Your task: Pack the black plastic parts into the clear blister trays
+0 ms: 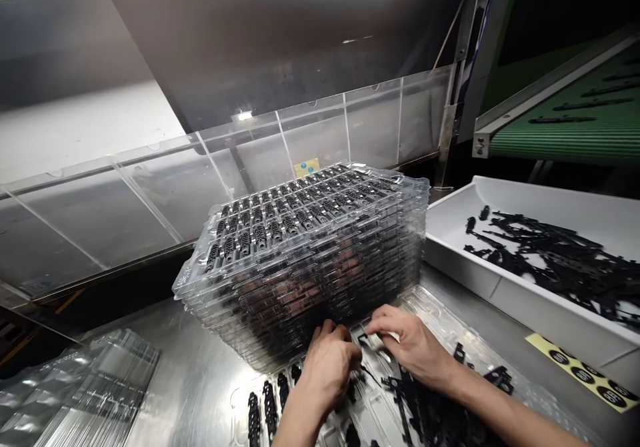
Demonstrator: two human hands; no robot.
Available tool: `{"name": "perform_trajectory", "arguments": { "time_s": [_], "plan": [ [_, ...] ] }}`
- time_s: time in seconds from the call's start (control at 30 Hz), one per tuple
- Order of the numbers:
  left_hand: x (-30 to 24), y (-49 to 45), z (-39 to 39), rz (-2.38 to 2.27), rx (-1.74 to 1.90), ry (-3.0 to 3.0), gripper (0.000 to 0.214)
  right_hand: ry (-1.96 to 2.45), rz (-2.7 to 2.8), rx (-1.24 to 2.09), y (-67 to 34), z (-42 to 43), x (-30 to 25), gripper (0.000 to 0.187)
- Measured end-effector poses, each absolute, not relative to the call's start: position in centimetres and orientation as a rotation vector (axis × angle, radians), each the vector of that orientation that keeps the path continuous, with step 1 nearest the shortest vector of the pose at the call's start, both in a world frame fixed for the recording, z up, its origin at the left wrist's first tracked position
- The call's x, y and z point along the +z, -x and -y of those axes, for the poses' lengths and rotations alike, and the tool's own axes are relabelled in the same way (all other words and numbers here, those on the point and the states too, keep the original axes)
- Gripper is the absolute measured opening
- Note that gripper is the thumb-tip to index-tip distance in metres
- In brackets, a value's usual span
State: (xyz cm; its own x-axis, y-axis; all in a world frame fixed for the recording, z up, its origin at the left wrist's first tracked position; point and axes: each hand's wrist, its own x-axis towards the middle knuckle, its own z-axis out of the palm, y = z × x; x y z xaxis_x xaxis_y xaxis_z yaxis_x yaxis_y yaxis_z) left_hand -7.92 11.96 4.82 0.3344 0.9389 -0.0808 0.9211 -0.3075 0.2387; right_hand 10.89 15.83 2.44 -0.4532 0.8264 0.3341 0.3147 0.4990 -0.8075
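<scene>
My left hand (327, 363) and my right hand (407, 343) work close together over a clear plastic tray (450, 327) lying flat on the metal table. Both hands have their fingers curled, pinching small black plastic parts (367, 350) between them. The tray's pockets hold black parts (267, 403) on the left, and loose black parts (430, 407) lie by my right forearm. Just behind my hands stands a tall stack of clear trays (305, 267) filled with rows of black parts.
A white bin (525, 300) with a heap of black sprues stands at the right. A yellow label strip (585, 370) lies in front of it. Empty clear trays (85, 393) are piled at the lower left. A clear acrylic guard (150, 193) runs behind; a green conveyor (575, 127) is upper right.
</scene>
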Motion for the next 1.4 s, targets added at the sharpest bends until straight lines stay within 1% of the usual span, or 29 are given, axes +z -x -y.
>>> {"name": "perform_trajectory", "arguments": {
  "time_s": [0.17, 0.33, 0.43, 0.5, 0.57, 0.63, 0.77, 0.9, 1.03, 1.17, 1.33, 1.4],
  "plan": [
    [4.7, 7.0, -12.2, -1.718, 0.058, -2.338, 0.026, 0.862, 2.355, 0.546, -11.6, -15.0, 1.7, 0.037],
    [3.7, 6.2, -12.1, -1.789, 0.125, -2.24, 0.021, 0.791, 2.521, 0.53, -11.5, -14.7, 1.2, 0.031],
    [3.4, 5.9, -11.8, -1.877, 0.177, -2.171, 0.028, 0.798, 2.55, 0.521, -11.7, -14.2, 1.5, 0.03],
    [3.2, 5.8, -11.6, -1.919, 0.184, -2.141, 0.031, 0.836, 2.569, 0.523, -12.1, -13.6, 1.9, 0.024],
    [3.1, 5.6, -11.5, -1.938, 0.174, -2.118, 0.035, 0.937, 2.586, 0.532, -12.6, -12.9, 2.2, 0.012],
    [2.9, 5.4, -11.4, -1.95, 0.171, -2.097, 0.04, 1.072, 2.589, 0.548, -13.0, -12.2, 2.4, 0.01],
    [2.7, 5.2, -11.5, -1.986, 0.223, -2.052, 0.044, 1.211, 2.557, 0.609, -13.1, -11.5, 2.6, 0.009],
    [3.1, 5.0, -11.1, -1.938, 0.316, -2.033, 0.036, 1.226, 2.42, 0.753, -13.5, -11.5, 3.5, 0.013],
    [3.1, 4.1, -9.8, -1.664, 0.399, -1.959, 0.03, 1.317, 2.177, 1.005, -15.9, -10.9, 4.8, 0.009],
    [2.8, 2.1, -8.2, -1.348, 0.44, -1.723, 0.039, 1.331, 1.981, 1.205, -18.2, -9.8, 5.7, 0.01],
    [3.0, -0.1, -7.6, -1.338, 0.523, -1.563, 0.042, 1.287, 1.802, 1.235, -18.7, -9.3, 5.9, 0.013],
    [2.9, -0.4, -7.8, -1.391, 0.578, -1.631, 0.035, 1.249, 1.753, 1.26, -18.4, -9.4, 5.8, 0.015]
  ]
}}
